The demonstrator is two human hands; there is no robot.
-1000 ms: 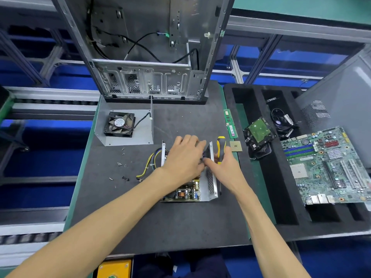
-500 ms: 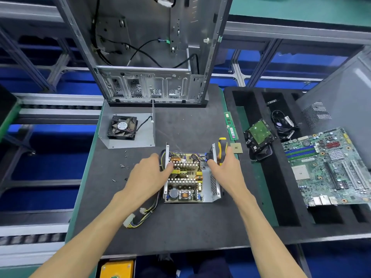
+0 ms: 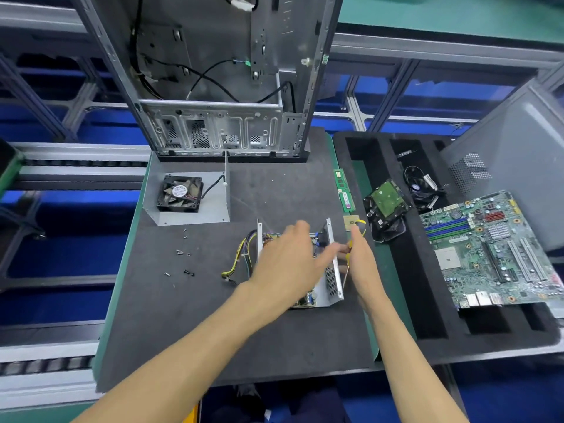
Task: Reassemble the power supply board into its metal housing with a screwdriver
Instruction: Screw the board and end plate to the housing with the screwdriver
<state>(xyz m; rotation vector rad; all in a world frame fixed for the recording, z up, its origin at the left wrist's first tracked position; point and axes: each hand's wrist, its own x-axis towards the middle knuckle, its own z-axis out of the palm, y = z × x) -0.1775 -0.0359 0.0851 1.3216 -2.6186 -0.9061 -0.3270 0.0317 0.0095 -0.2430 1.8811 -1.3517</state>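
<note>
The metal housing (image 3: 335,271) stands in the middle of the dark mat with the power supply board (image 3: 302,301) lying inside it; my left arm covers most of the board. My left hand (image 3: 290,264) hovers over the board, its straight, blurred fingers reaching toward the housing's right wall. A yellow and black cable bundle (image 3: 241,261) trails out of the housing's left side. Just right of the housing, my right hand (image 3: 361,261) grips the yellow-handled screwdriver (image 3: 345,277), whose shaft points toward me.
Several loose screws (image 3: 183,254) lie left of the housing. A fan (image 3: 180,193) sits on a metal cover plate behind them. An open PC case (image 3: 219,87) stands at the back. RAM sticks (image 3: 345,193), hard drive (image 3: 387,199) and motherboard (image 3: 488,248) lie to the right.
My left hand moved from the housing's left wall across the board toward its right wall. My right hand took hold of the screwdriver, which lay beside the housing before.
</note>
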